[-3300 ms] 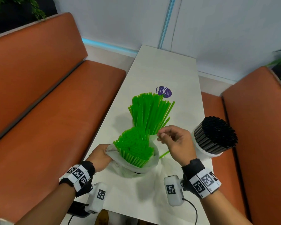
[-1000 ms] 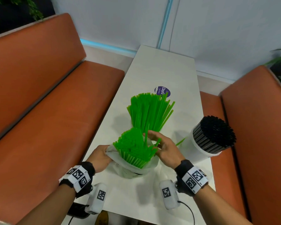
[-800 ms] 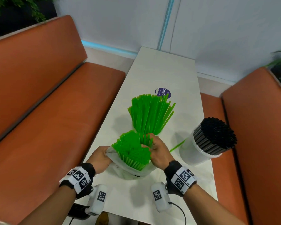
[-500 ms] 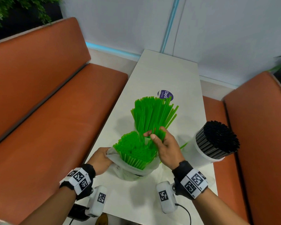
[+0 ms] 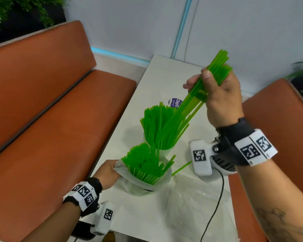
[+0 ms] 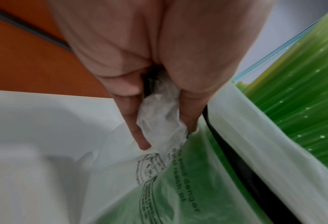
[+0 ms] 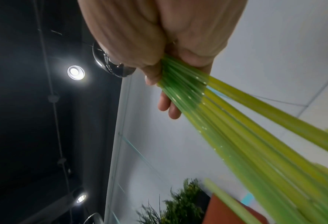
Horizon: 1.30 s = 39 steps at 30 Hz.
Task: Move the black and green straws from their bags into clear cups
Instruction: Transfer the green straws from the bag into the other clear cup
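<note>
My right hand (image 5: pixel 215 89) is raised above the table and grips a bundle of green straws (image 5: pixel 198 95) (image 7: pixel 226 128), whose lower ends reach down toward a clear cup of green straws (image 5: pixel 160 130). Nearer to me stands the bag of green straws (image 5: pixel 143 172), still holding many straws. My left hand (image 5: pixel 108 172) pinches the bag's crumpled rim (image 6: pixel 159 115) at its left side. The black straws and their cup are hidden behind my right wrist.
The white table (image 5: pixel 164 79) runs away from me between two orange benches (image 5: pixel 51 137) (image 5: pixel 278 119). A purple sticker (image 5: pixel 174 103) lies beyond the cup. One loose green straw (image 5: pixel 181 168) and a crumpled clear bag (image 5: pixel 196 203) lie on the table near me.
My right hand dipped into the bag, closed on a bunch of green straws and lifted it high up and to the right. The left hand kept holding the bag.
</note>
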Tool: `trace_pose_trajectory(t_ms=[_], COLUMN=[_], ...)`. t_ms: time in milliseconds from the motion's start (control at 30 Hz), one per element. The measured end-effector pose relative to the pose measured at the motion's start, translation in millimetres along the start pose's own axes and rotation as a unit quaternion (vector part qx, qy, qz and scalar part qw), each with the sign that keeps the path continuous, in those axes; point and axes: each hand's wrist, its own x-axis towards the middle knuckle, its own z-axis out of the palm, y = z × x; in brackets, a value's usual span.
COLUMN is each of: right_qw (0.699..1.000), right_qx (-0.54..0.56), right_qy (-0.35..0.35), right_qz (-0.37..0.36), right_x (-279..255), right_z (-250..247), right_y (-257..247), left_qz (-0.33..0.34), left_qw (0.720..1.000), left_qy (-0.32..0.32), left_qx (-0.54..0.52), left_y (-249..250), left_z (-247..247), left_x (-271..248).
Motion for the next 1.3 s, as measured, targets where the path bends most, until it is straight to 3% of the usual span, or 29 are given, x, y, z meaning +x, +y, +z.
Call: trace_pose_trajectory(t_ms=[133, 367, 600, 733, 867, 933, 1000, 1100, 1200, 1300], right_qw=[0.998, 0.974, 0.955, 0.966, 0.977, 0.975, 0.966, 0.91, 0.873, 0.87], right_qx=[-0.048, -0.219, -0.245, -0.225, -0.215, -0.223, -0.233, -0.243, -0.19, -0.133], right_qy=[0.023, -0.01, -0.07, -0.059, 0.015, 0.014, -0.071, -0.216, -0.267, -0.276], right_qz=[-0.036, 0.053, 0.154, 0.112, 0.0, -0.004, 0.082, 0.257, 0.363, 0.387], right_x=[19.5, -8.5, -27.6, -23.3, -29.3, -38.5, -47.9, -54.5, -55.6, -57.5], right_z=[5.6, 16.7, 15.6, 11.9, 0.1, -8.6, -14.1, -15.6, -12.2, -6.1], right_y=[11.2, 103.7, 134.2, 116.4, 86.9, 78.8, 81.1, 94.8, 113.6, 128.9], left_qz=[-0.002, -0.004, -0.006, -0.008, -0.014, -0.021, -0.027, -0.024, -0.014, -0.012], left_qw=[1.0, 0.999, 0.999, 1.0, 1.0, 0.999, 0.999, 1.0, 1.0, 1.0], left_qy=[-0.011, -0.013, -0.011, -0.01, -0.007, -0.008, -0.008, -0.005, -0.008, -0.007], left_qx=[-0.017, -0.032, -0.03, -0.026, -0.026, -0.027, -0.026, -0.017, -0.008, -0.002], left_y=[0.1, 0.8, 1.0, 1.4, -3.5, -6.2, -7.3, -4.8, 0.4, 2.5], left_z=[-0.6, 0.3, 0.2, 0.6, -1.0, -1.6, -1.8, -1.1, 0.1, -0.1], left_x=[0.3, 0.5, 0.9, 1.9, 3.0, 3.5, 3.5, 2.4, -0.1, -2.0])
